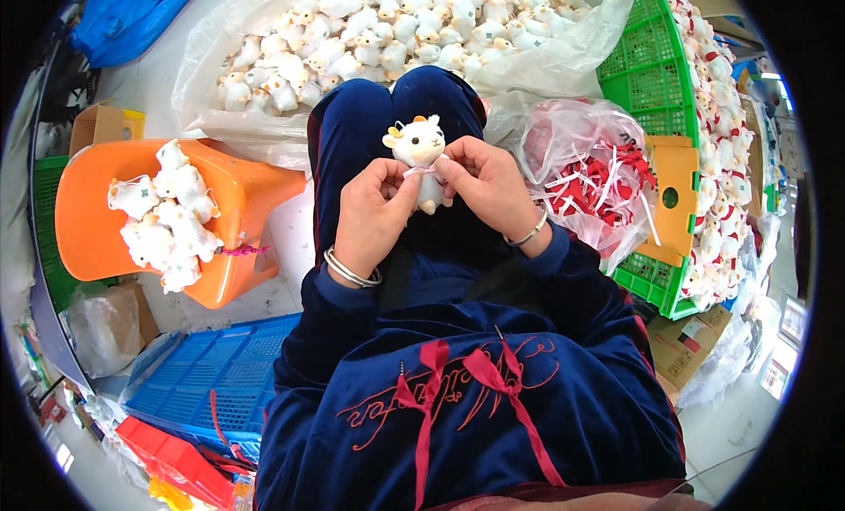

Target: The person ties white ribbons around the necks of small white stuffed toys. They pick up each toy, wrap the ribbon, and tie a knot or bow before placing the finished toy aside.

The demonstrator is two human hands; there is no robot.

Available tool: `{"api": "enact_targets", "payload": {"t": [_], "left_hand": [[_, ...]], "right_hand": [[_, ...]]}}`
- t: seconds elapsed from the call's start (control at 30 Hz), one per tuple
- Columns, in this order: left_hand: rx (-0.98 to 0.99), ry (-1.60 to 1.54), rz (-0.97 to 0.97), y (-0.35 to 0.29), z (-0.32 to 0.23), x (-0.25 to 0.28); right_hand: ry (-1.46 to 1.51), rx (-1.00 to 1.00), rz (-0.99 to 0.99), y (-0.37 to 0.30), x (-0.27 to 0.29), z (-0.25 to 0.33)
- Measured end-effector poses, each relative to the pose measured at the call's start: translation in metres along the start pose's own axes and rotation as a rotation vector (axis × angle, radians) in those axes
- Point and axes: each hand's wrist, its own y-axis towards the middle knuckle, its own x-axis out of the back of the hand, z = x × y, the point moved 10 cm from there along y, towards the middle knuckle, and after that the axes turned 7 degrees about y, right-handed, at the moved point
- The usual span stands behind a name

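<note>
A small white plush sheep (419,142) with yellowish horns stands upright over my lap, facing to the right. Around its neck runs a pale pink ribbon (417,171). My left hand (373,210) is closed at the toy's left side, thumb and fingers pinched at the neck by the ribbon. From the other side my right hand (493,183) pinches at the same height, thumb against the toy's chest. The fingers cover part of the ribbon, so its ends are hard to make out.
An orange chair (84,220) at left holds several white plush toys (172,212). Ahead, a plastic sheet (198,80) bears a large heap of similar toys. At right are a bag of red and white ribbons (598,172) and a green crate (647,62). A blue crate (220,370) stands at lower left.
</note>
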Motion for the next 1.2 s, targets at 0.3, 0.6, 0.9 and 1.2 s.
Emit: {"api": "enact_targets", "payload": {"t": [0.3, 0.6, 0.9, 1.2], "left_hand": [[0.011, -0.007, 0.065, 0.012, 0.008, 0.008], [0.110, -0.089, 0.168, 0.022, 0.020, 0.007], [0.072, 0.169, -0.028, 0.022, 0.009, 0.007], [0.011, 0.154, 0.023, 0.021, 0.011, 0.004]], "right_hand": [[0.039, 0.066, -0.108, 0.015, -0.006, -0.010], [0.173, -0.100, -0.044, 0.021, -0.007, -0.026], [0.074, 0.010, -0.089, 0.017, -0.005, -0.024], [0.048, 0.011, -0.054, 0.018, -0.008, -0.023]]}}
